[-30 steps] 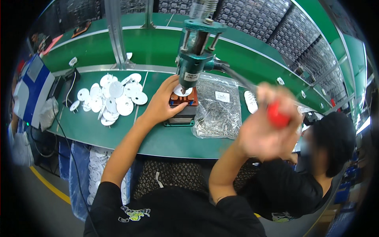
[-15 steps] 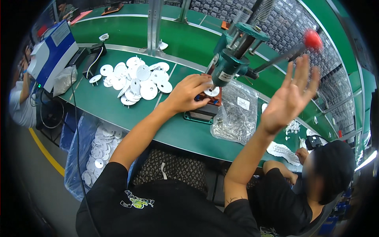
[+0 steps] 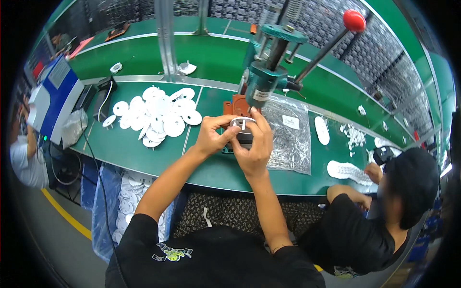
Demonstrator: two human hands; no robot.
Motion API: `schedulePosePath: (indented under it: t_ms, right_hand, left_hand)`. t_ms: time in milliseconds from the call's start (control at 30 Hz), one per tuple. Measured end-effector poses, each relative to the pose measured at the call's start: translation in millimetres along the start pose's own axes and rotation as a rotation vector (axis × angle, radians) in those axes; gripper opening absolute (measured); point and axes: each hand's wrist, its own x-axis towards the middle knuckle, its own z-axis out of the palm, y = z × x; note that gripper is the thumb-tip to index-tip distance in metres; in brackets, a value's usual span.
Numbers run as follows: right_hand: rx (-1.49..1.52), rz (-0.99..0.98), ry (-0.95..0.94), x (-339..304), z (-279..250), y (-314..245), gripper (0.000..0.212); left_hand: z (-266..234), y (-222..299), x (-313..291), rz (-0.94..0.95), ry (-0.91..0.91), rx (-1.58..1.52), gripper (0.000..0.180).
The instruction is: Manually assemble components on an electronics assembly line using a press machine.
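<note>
1. I see the front edge of the green bench [image 3: 218, 170] curve beneath both forearms, on the near side of the hands.
2. My room to move is a strip of bench surface left of the left hand [image 3: 213, 137], between it and the pile of white discs [image 3: 161, 115].
3. Just beyond the right hand [image 3: 254, 149], the green press [image 3: 266, 79] blocks the way forward; its lever [image 3: 321, 55] slants up and to that hand's right, ending in a red ball [image 3: 354, 20]. The orange fixture [image 3: 240, 103] sits under the press, just past the fingers.
4. Close on the right hand's right lies a clear bag of thin metal pieces [image 3: 290, 139]; farther right sits a co-worker [image 3: 355, 225] (well apart from my hands).
5. The left hand is clamped on one white disc [image 3: 243, 126], thumb and fingers pinching its left rim on the near side of the fixture.
6. The right hand's thumb and fingers curve around the disc's right side; whether they grip it, I cannot tell.
</note>
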Motion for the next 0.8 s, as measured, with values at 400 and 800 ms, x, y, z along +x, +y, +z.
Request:
schedulePosePath:
  t_ms: [400, 800]
  right_hand:
    - [-0.245, 0.31, 0.124, 5, -71, 56, 0.038]
    - [-0.498, 1.107, -0.305, -44, -164, 217, 0.029]
  left_hand:
    - [-5, 11, 5, -0.082, 0.002, -0.064, 0.033]
    - [-92, -16, 5, -0.233, 0.006, 1.211, 0.039]
